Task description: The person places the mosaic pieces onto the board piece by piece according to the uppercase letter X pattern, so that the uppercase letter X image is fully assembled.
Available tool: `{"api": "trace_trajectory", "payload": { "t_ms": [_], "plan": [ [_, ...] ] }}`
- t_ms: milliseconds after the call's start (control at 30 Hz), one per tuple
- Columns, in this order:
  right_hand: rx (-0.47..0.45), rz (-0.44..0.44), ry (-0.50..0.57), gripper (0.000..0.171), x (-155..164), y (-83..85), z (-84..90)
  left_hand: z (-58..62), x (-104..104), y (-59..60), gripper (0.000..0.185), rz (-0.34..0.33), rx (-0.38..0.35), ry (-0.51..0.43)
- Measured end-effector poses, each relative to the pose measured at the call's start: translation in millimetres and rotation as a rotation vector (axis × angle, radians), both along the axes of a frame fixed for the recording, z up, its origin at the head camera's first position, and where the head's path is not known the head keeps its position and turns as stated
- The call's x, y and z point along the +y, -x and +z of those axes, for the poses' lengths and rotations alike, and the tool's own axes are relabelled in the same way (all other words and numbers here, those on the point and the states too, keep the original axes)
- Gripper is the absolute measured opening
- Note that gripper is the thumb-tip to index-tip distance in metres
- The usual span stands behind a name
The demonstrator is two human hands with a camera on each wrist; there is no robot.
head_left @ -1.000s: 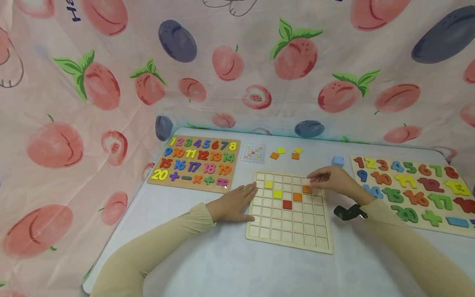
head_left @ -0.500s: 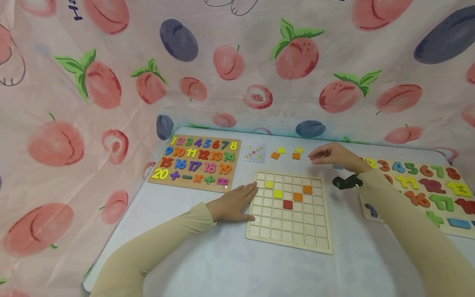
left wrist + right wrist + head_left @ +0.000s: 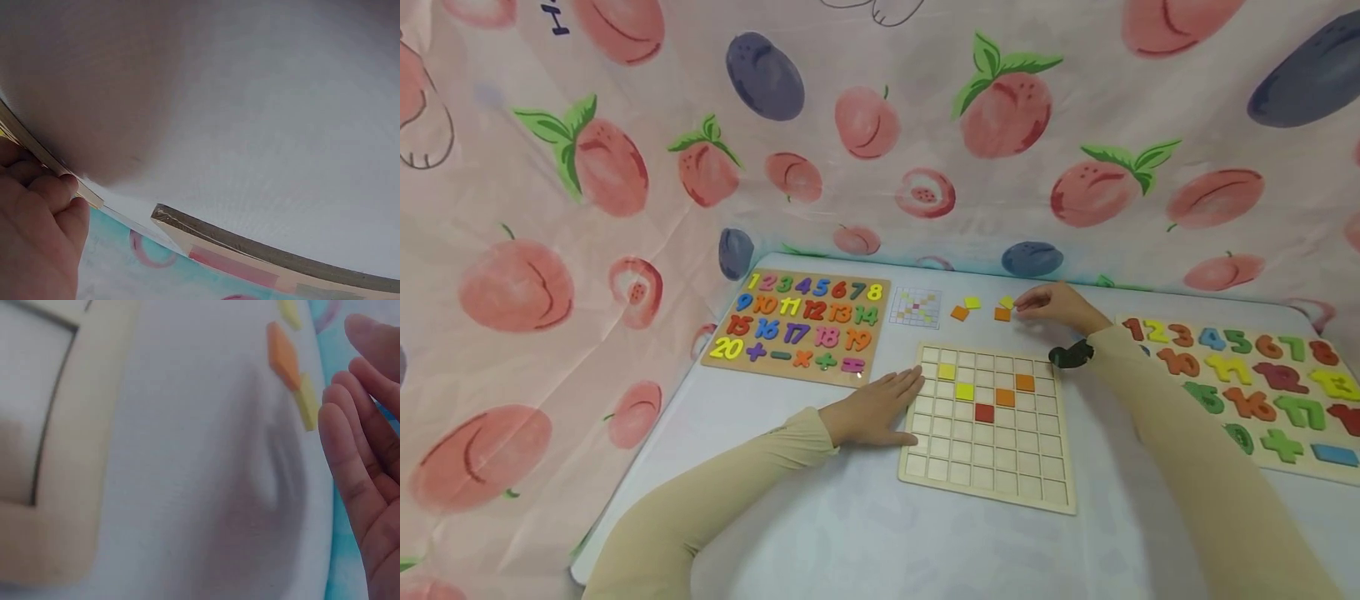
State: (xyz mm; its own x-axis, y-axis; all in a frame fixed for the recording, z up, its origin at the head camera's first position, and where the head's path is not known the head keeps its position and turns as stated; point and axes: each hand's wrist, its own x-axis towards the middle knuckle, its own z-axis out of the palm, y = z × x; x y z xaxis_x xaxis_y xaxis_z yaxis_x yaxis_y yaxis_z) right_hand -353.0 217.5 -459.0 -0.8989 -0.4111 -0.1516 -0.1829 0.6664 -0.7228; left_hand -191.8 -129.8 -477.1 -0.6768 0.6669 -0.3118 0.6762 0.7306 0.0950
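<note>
right hand [image 3: 1054, 305], fingers straight, grip released, reaches the yellow tile [image 3: 1006, 302] just beyond its fingertips; left hand [image 3: 874, 408] flat, steadying the grid board [image 3: 988, 492]. five tiles seated; four loose tiles remain on the desk [image 3: 850, 533].

The small pattern card [image 3: 914, 307] at upper centre was too small to read. The right number board [image 3: 1240, 392] ran off the right edge.

left hand [image 3: 34, 231], fingers [image 3: 59, 187] on board edge [image 3: 69, 178]
</note>
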Motion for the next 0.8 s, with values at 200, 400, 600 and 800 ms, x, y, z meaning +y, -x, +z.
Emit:
{"api": "trace_trajectory", "payload": {
  "t_ms": [200, 400, 600, 800],
  "plan": [
    [-0.002, -0.032, 0.033, 0.037, -8, 6.6, -10.0, -0.4, 0, 0.3, 0.094, -0.009, 0.014, 0.001],
    [-0.034, -0.032, 0.06, 0.037, -18, 13.2, -15.8, -0.1, -1, 0.9, 0.094, -0.011, 0.01, 0.003],
    [-0.023, -0.012, 0.047, 0.037, -31, 20.0, -18.3, 1.7, 0, 0.7, 0.094, -0.008, 0.011, 0.002],
    [-0.019, -0.011, 0.041, 0.032, -42, 22.6, -20.5, 1.0, 0, 0.6, 0.094, -0.009, 0.015, 0.007]
  ]
}}
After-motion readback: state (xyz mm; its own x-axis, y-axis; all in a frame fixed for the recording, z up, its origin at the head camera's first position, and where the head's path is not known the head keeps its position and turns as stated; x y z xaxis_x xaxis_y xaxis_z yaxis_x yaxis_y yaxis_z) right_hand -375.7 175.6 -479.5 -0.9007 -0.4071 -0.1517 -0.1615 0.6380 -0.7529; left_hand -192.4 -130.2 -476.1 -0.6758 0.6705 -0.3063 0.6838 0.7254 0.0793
